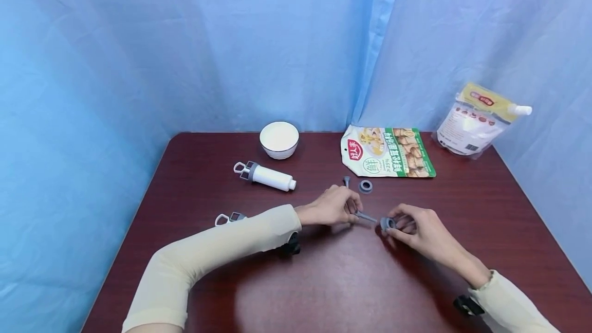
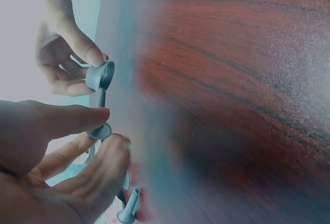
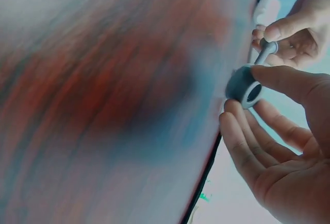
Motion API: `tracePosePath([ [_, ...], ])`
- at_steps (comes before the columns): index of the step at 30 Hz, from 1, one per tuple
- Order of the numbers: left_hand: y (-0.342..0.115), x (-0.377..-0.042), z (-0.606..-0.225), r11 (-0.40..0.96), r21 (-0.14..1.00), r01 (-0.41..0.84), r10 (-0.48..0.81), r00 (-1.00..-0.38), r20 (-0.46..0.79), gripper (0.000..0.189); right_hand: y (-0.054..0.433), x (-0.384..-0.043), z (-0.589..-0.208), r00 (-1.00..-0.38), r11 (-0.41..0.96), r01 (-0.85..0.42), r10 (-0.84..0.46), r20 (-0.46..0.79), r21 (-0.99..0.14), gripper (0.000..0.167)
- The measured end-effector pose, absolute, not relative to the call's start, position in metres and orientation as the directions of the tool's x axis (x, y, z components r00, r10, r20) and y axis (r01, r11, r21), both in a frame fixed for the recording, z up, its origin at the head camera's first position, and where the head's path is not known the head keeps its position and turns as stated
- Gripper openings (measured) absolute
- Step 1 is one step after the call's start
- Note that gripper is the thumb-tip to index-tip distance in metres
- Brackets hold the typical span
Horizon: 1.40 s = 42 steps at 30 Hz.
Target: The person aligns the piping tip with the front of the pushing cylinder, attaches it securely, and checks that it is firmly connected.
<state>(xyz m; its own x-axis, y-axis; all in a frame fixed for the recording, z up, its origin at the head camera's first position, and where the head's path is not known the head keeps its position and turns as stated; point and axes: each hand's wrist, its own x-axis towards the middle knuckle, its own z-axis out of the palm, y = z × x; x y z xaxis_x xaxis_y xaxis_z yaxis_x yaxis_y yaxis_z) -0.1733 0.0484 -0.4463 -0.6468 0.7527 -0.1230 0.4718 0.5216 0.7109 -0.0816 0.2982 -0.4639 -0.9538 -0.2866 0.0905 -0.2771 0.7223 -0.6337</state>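
My left hand [image 1: 334, 205] pinches a slim grey nozzle [image 1: 366, 217] by its flared base, between thumb and fingers. Its narrow tip points right, toward a grey ring cap [image 1: 386, 224] that my right hand [image 1: 427, 230] grips by the rim. In the left wrist view the nozzle [image 2: 101, 99] reaches right up to the ring cap [image 2: 105, 74]. The right wrist view shows the cap's round opening, with thumb and fingertips on its outer wall. A second grey nozzle [image 1: 347, 181] and a second ring cap [image 1: 365, 186] lie on the table just beyond the left hand.
A white syringe-like tube [image 1: 273, 177] with a grey collar and loop handle lies left; another handle [image 1: 230, 218] shows behind the left sleeve. Along the back are a white bowl [image 1: 279, 135], a green-and-white food packet [image 1: 388, 153] and a spouted pouch [image 1: 476, 122].
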Motion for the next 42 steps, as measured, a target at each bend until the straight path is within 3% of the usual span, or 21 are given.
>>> tracePosePath([
  [6,0.039,-0.175,-0.445,0.415,0.804,0.427,0.772,-0.633,-0.063,0.017,0.290,-0.082,-0.459,-0.954,0.612,-0.287,-0.254,0.160,-0.737,0.022],
  [13,0.029,-0.171,-0.436,0.347,0.869,0.352,0.743,-0.669,-0.026,0.022,0.282,-0.084,-0.454,-0.955,0.523,-0.280,-0.242,0.175,-0.805,0.025],
  [25,0.007,-0.162,-0.422,0.315,0.900,0.302,0.706,-0.708,-0.009,0.021,0.265,-0.087,-0.451,-0.955,0.423,-0.256,-0.251,0.159,-0.869,0.028],
  [42,-0.012,-0.152,-0.424,0.220,0.970,0.104,0.671,-0.738,-0.073,0.024,0.232,-0.088,-0.442,-0.945,0.366,-0.288,-0.259,0.200,-0.885,0.029],
])
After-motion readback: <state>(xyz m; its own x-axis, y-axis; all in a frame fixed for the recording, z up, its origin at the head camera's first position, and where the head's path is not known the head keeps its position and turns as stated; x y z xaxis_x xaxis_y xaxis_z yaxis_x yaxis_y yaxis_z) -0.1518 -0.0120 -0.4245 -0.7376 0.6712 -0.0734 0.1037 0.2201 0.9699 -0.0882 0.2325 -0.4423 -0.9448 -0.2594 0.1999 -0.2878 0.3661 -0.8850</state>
